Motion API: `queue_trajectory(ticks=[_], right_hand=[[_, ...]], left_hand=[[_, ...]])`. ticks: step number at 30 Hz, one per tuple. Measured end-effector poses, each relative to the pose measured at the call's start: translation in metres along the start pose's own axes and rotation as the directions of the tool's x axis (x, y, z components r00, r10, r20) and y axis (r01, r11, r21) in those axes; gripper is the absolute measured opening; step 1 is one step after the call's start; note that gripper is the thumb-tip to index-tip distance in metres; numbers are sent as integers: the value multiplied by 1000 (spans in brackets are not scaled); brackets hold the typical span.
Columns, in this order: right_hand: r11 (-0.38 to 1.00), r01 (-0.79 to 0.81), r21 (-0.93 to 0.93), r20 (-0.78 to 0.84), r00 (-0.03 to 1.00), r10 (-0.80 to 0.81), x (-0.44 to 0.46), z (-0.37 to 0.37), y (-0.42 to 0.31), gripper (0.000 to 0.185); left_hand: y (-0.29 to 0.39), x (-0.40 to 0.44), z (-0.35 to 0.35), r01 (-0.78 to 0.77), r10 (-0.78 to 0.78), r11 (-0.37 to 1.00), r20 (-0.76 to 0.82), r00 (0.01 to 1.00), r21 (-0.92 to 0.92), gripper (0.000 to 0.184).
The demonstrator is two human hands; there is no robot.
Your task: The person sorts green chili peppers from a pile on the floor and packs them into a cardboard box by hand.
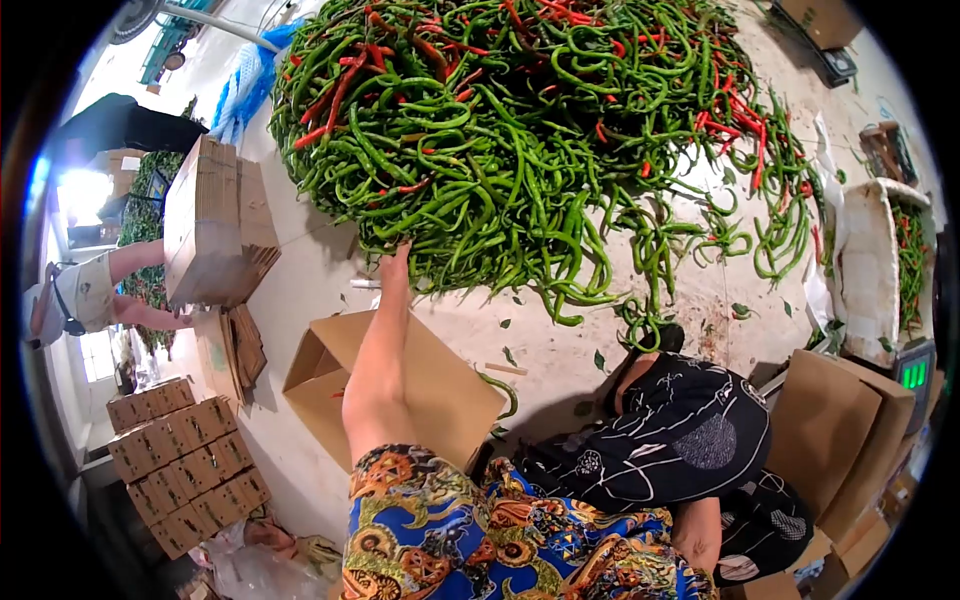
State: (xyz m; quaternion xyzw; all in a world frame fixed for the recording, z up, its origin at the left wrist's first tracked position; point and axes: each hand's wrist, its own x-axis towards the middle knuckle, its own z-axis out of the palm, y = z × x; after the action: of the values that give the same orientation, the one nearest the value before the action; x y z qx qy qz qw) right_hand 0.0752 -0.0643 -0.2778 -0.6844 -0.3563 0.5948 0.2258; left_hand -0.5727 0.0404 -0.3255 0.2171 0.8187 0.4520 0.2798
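Note:
A big heap of green and red chili peppers lies on the floor ahead. My left hand reaches to the near left edge of the heap, and its fingers are hidden among the peppers. Below that forearm stands an open cardboard box, with a little red showing inside it. On the right, only my other forearm shows beside my patterned trouser leg; the right hand itself is out of sight.
Flattened cartons are stacked at the left near another person's legs. Packed boxes stand lower left. At the right are a white foam crate with peppers, a green-lit scale display and cardboard.

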Motion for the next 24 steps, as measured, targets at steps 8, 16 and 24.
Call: queue_trajectory(ticks=[8,16,24], right_hand=[[999,-20,26,30,999,19,11,12,-3,30],[998,-24,50,46,999,21,13,19,-1,29],[994,-31,102,51,998,25,20,20,3,29]], left_hand=[[-22,17,0,306,-261,923,205,943,-232,59],[77,-98,31,390,-317,872,266,910,-295,65],[40,-76,61,535,-429,670,319,845,-514,46]])
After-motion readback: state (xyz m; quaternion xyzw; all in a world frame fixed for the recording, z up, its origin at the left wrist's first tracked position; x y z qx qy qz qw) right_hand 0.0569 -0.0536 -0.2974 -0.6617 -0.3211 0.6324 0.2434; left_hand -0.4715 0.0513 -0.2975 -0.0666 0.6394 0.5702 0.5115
